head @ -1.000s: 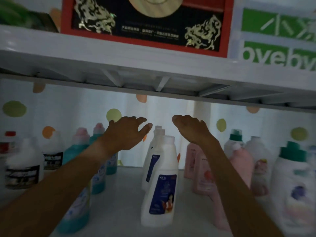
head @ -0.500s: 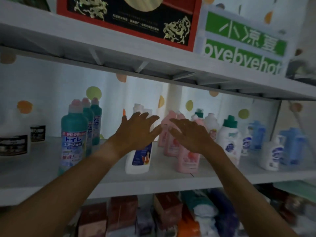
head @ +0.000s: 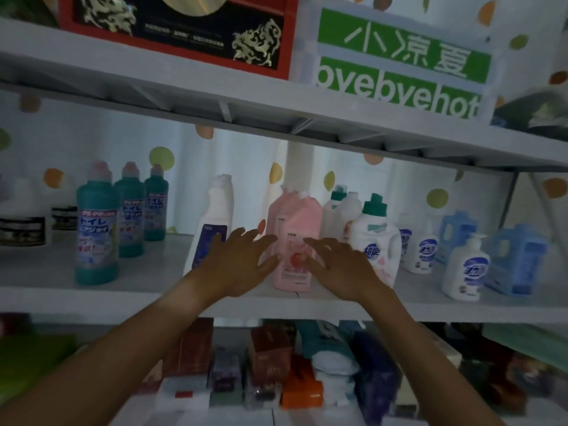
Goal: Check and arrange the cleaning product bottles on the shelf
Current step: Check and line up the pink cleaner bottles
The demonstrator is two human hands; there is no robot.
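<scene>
Rows of cleaning bottles stand on the white middle shelf point(head: 55, 290). My left hand point(head: 236, 265) is stretched out with spread fingers in front of a white bottle with a blue label point(head: 212, 222). My right hand point(head: 341, 269) is likewise spread, just right of the front pink bottle point(head: 296, 241) and in front of a white green-capped bottle point(head: 376, 238). The pink bottle stands between the two hands. Neither hand holds anything. Three teal bottles point(head: 96, 229) line up at the left.
White pump bottles point(head: 465, 269) and blue jugs point(head: 519, 259) stand at the right. Black-labelled white jugs point(head: 21, 222) sit far left. The upper shelf carries a red-and-black box point(head: 184, 26) and a green-and-white box point(head: 399, 56). Assorted packs point(head: 301, 385) fill the lower shelf.
The view has pulled back and down from the shelf. Both hands have dropped lower and now flank the front pink bottle instead of hovering over the white bottle.
</scene>
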